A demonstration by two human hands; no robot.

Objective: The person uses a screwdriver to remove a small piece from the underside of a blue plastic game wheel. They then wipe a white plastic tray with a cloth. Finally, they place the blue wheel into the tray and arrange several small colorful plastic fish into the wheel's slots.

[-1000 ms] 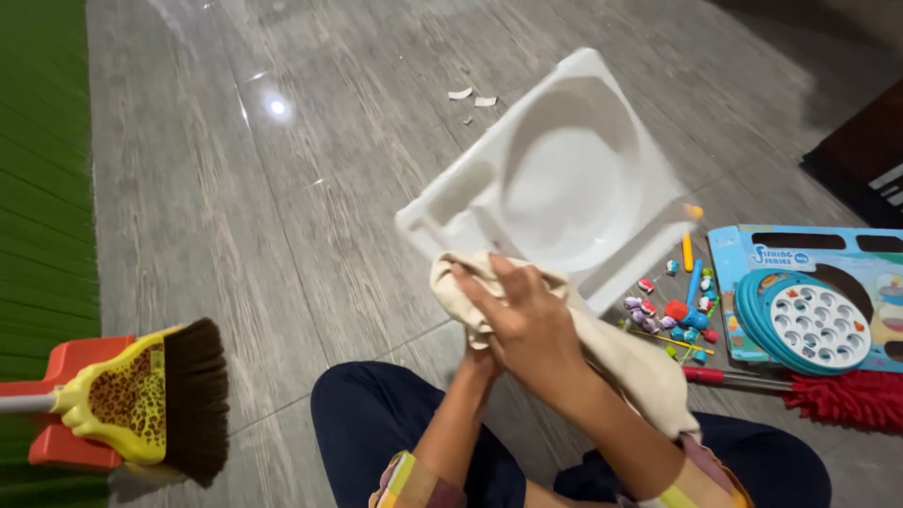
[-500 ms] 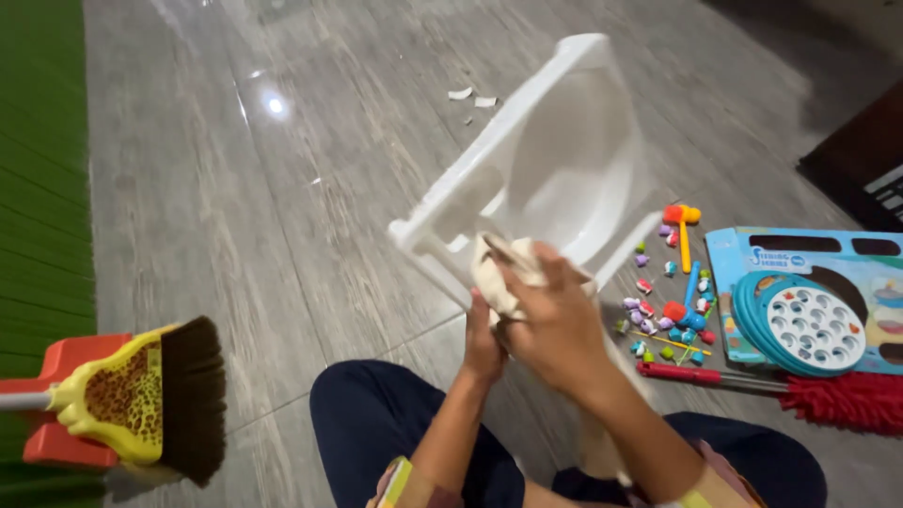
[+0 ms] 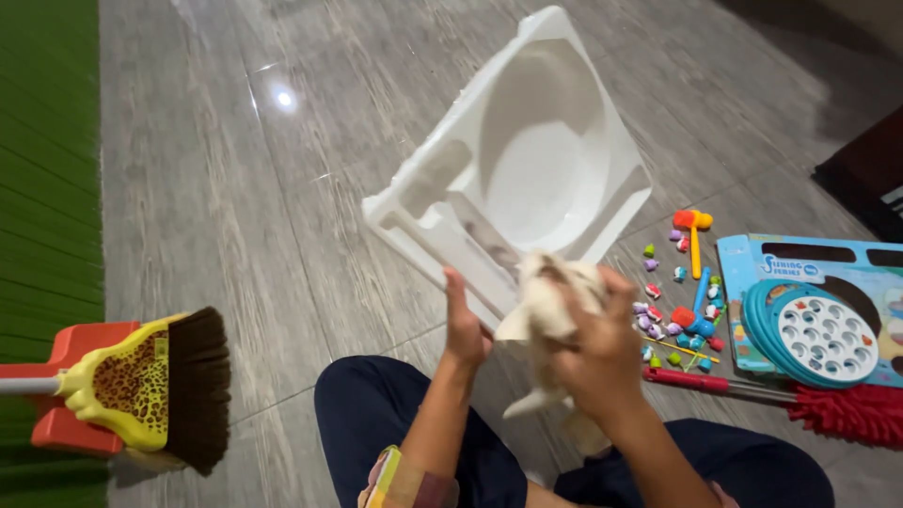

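- The left hand (image 3: 466, 329) clasps the near edge of a white moulded foam packing tray (image 3: 513, 179) with a round hollow, its grip closed around that rim, holding the tray tilted up off the grey tiled floor (image 3: 235, 188).
- The right hand (image 3: 602, 353) is bunched tight around a crumpled cream cloth (image 3: 550, 301), pressed against the tray's near right edge.
- The tray sits mid-scene, just beyond the person's dark-trousered knees.
- To the right, on the floor, lie small coloured plastic toy pieces (image 3: 677, 301), an orange and yellow toy hammer (image 3: 693, 230), and a round teal toy game board with holes (image 3: 814, 329) on a light blue cardboard box (image 3: 752, 273).
- Near right lies a red fluffy duster (image 3: 847, 409) with a red handle.
- At near left stands a broom with dark bristles and a yellow spotted head (image 3: 155, 386), beside an orange dustpan (image 3: 71, 376), along the green mat (image 3: 42, 188).
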